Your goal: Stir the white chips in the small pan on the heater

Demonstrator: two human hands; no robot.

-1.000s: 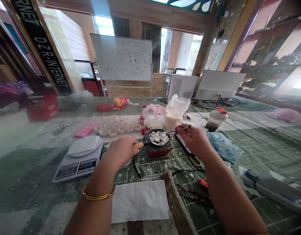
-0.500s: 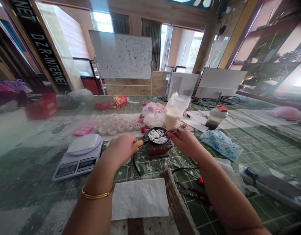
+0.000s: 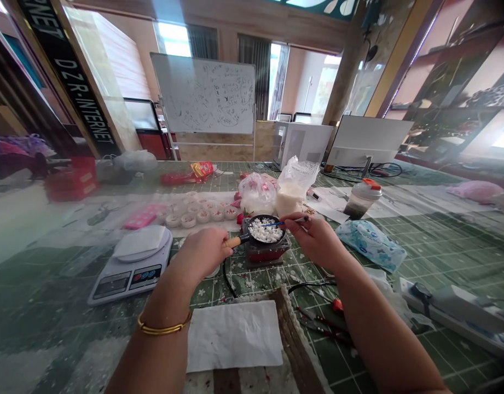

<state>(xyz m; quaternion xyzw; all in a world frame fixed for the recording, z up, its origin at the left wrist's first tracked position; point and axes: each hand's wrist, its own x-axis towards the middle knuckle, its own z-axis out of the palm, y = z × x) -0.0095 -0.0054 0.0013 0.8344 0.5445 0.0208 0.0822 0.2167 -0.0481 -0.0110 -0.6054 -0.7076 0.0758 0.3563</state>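
My left hand (image 3: 204, 249) is closed around the wooden handle (image 3: 234, 242) of a small black frying pan (image 3: 258, 240). The pan sits on a small dark-red burner (image 3: 267, 254). Loose white pieces (image 3: 263, 230), wax-like chunks or pellets, lie inside it. With its fingers pinched, my right hand (image 3: 313, 235) holds a thin blue stick (image 3: 273, 224) whose far end reaches in over the white pieces. Just behind the pan stand a clear bag of whitish material (image 3: 290, 197) and a knotted plastic bag (image 3: 256, 194).
A kitchen scale (image 3: 132, 262) stands left, with small round cups (image 3: 189, 220) and a pink mold (image 3: 143, 216) behind it. White paper (image 3: 235, 335) lies in front. To the right are pliers (image 3: 321, 323), a tissue pack (image 3: 370, 244), a shaker bottle (image 3: 361, 198) and a power strip (image 3: 452, 312).
My right hand has shifted slightly right, drawing the blue stick back across the pan to a flatter angle. My left hand stays on the handle.
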